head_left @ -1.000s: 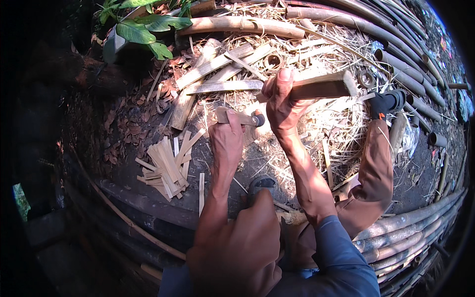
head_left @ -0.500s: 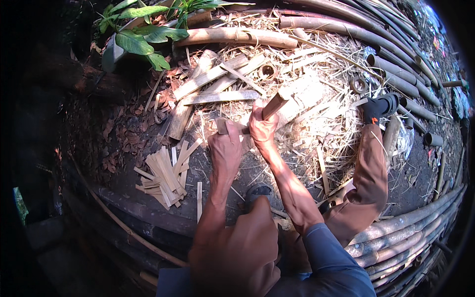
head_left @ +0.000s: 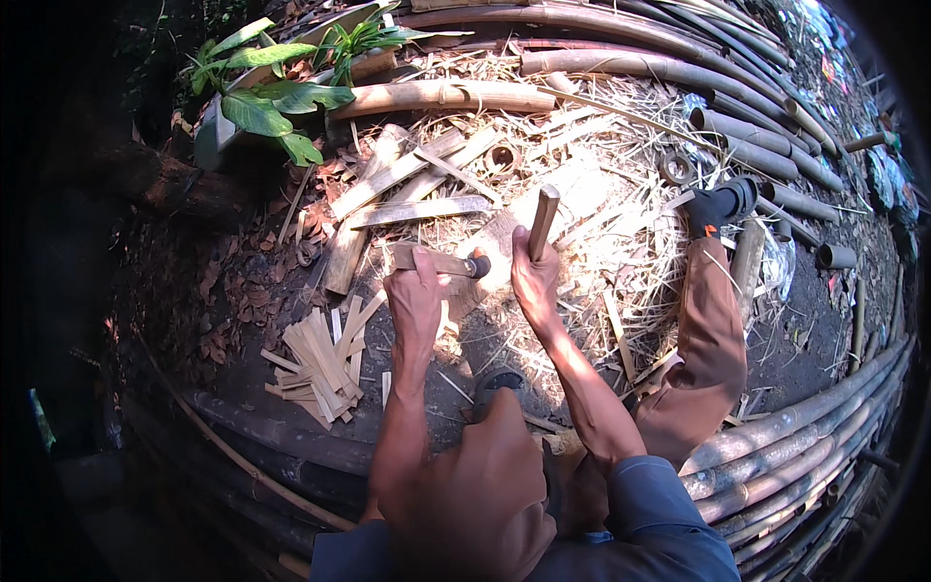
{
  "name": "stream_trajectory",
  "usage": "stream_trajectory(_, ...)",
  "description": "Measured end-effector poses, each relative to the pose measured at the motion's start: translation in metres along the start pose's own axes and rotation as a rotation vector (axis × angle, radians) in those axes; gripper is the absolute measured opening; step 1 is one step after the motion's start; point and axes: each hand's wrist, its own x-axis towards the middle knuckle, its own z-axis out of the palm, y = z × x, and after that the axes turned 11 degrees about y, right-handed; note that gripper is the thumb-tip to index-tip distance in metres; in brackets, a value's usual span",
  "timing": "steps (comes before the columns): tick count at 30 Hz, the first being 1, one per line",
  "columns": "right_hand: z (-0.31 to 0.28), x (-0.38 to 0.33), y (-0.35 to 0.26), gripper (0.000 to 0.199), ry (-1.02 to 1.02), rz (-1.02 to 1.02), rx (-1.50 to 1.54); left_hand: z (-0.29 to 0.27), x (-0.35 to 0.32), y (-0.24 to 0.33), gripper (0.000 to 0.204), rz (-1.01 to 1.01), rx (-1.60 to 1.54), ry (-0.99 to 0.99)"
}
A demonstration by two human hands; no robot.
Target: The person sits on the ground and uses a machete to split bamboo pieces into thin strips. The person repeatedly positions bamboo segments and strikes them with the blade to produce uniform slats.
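Note:
My left hand is closed round a short flat piece of wood held crosswise. At its right end is a dark, ring-like part; whether this is a tool's handle I cannot tell. To the right, and apart from it, my right hand grips a short wooden stick that points up and away from me. Below and left of my left hand, thin split bamboo strips lie in a loose pile. Beyond both hands, sunlit shavings cover the ground.
Longer split bamboo pieces lie crossed beyond my left hand. Bamboo poles are stacked at the far right, with more poles at the near right. My outstretched leg borders the right side. A leafy plant stands far left.
My hands have moved apart, the left one leftward with the flat wood, baring its dark end. The stick in my right hand now stands more upright. The whole view has shifted slightly.

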Motion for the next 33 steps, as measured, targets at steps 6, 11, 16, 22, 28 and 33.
stream_trajectory(6, -0.072, -0.059, 0.090, 0.048, -0.298, 0.042, -0.479, -0.015, -0.006, 0.009, 0.046, -0.150, -0.240, -0.056)
stream_trajectory(11, -0.035, -0.049, 0.012, 0.078, -0.279, -0.671, -0.372, -0.052, -0.012, 0.028, 0.046, -0.235, -0.253, -0.127)
stream_trajectory(16, -0.012, -0.014, -0.012, 0.029, -0.427, -0.372, -0.102, -0.066, -0.015, 0.080, 0.063, -0.055, -0.582, -0.162)
stream_trajectory(22, 0.013, 0.039, -0.039, 0.017, -0.241, -0.309, 0.046, -0.043, -0.034, 0.019, 0.059, -0.310, -0.487, -0.280)
stream_trajectory(28, -0.056, 0.044, 0.085, 0.020, -0.052, -0.116, -0.155, 0.096, -0.129, -0.093, 0.041, -0.159, 0.169, -0.521)
stream_trajectory(33, -0.139, -0.013, 0.021, 0.031, -0.055, 0.219, -0.520, 0.140, -0.132, -0.127, 0.048, -0.061, 0.405, -0.503)
